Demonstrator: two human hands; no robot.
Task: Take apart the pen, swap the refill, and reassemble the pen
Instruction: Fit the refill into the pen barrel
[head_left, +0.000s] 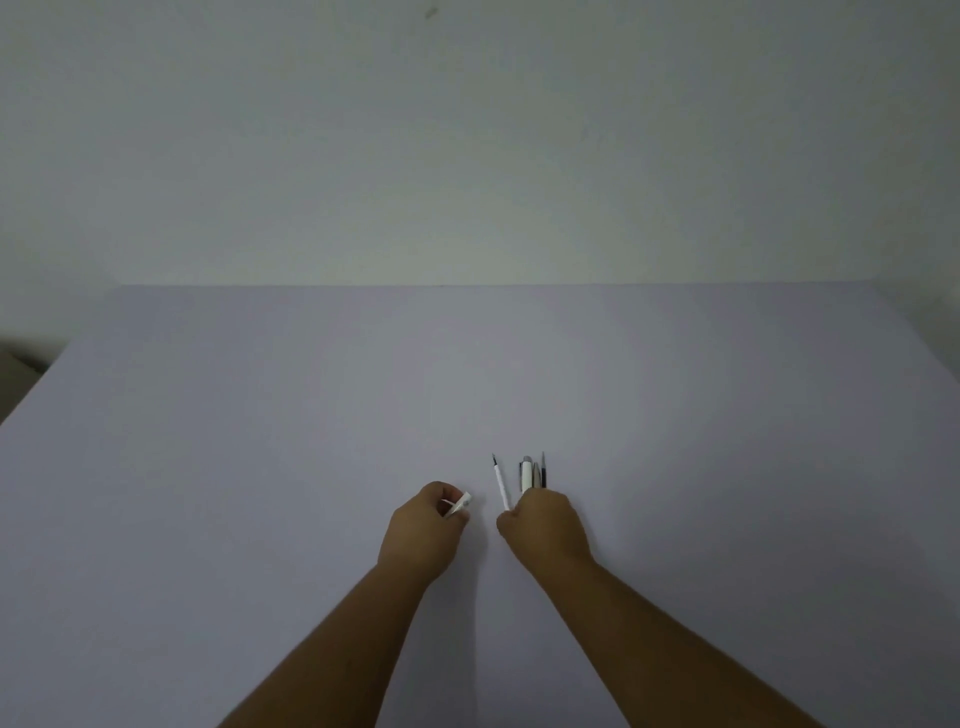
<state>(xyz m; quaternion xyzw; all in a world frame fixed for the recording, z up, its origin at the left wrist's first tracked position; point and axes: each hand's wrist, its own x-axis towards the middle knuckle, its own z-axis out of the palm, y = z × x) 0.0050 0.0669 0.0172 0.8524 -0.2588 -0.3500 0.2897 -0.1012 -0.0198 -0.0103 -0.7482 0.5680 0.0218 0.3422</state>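
My left hand (426, 530) is closed around a short white pen part (460, 505) whose end sticks out between the fingers. My right hand (545, 525) pinches the near end of a thin white refill (501, 480), its dark tip pointing away from me. Just right of it, a white pen barrel piece with a grey end (527, 474) and a thin dark refill (543, 469) lie on the table, their near ends hidden behind my right hand's knuckles.
The work happens on a pale lilac table (311, 441) that ends at a plain light wall (467, 156). A dark gap shows past the table's left edge (21, 364).
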